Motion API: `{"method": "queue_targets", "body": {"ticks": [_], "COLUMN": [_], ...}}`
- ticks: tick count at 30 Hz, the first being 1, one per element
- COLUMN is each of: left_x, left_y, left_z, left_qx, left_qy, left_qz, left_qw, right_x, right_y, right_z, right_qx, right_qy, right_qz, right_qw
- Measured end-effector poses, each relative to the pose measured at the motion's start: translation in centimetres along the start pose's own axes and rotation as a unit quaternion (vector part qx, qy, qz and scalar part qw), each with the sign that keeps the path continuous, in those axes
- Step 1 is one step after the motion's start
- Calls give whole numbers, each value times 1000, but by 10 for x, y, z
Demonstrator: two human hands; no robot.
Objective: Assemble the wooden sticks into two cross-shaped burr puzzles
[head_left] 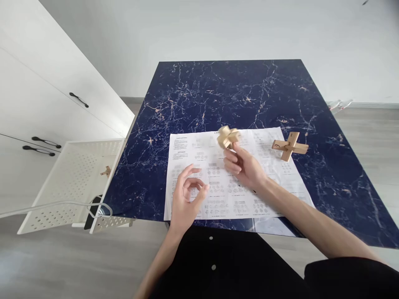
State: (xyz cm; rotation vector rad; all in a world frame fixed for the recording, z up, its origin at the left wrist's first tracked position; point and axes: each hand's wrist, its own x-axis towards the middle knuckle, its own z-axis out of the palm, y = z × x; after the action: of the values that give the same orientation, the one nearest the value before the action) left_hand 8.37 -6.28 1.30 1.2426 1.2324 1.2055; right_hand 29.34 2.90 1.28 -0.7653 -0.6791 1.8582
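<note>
My right hand (pixel 241 165) holds a small wooden interlocking puzzle (pixel 228 137) by its lower side, fingers pinched on it, above a printed instruction sheet (pixel 218 195). My left hand (pixel 186 197) hovers over the sheet's left part, fingers loosely curled and apart, holding nothing. A second wooden puzzle (pixel 290 145), cross-shaped, lies at the sheet's far right corner.
The sheet rests on a dark blue marbled table (pixel 218 91). A white perforated cart basket (pixel 71 178) stands to the left, with a small wooden piece (pixel 106 171) inside. White cabinets (pixel 37 104) with black handles lie further left. Grey floor surrounds the table.
</note>
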Motion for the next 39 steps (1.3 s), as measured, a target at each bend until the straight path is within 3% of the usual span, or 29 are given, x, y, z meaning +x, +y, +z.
{"method": "queue_targets", "body": {"ticks": [4, 8, 14, 21, 25, 29, 33, 35, 39], "left_x": [0, 0, 2, 2, 13, 51, 114, 147, 197], "left_y": [0, 1, 0, 4, 16, 23, 13, 6, -7], "left_z": [-1, -1, -3, -4, -13, -30, -44, -48, -56], "left_qx": [5, 16, 26, 65, 108, 212, 317, 401, 437], "left_qy": [-2, -4, -11, -29, -92, -147, -174, -168, -107], "left_qz": [-11, -17, -18, -19, -25, -7, 49, 113, 161], "left_qw": [1000, 1000, 999, 997, 990, 966, 931, 894, 878], "right_x": [13, 16, 15, 12, 10, 11, 13, 13, 14], "right_y": [-7, -11, -16, -8, -5, -4, -4, -3, -2], "right_z": [-9, -15, -16, -6, -3, -3, -6, -7, -8], "right_qx": [156, 204, 125, 9, -76, -103, -117, -120, -125], "right_qy": [50, 73, 131, 79, 54, 40, 33, 28, 21], "right_qz": [-27, -53, -93, -89, -80, -69, -67, -66, -64], "right_qw": [986, 975, 979, 993, 992, 992, 990, 990, 990]}}
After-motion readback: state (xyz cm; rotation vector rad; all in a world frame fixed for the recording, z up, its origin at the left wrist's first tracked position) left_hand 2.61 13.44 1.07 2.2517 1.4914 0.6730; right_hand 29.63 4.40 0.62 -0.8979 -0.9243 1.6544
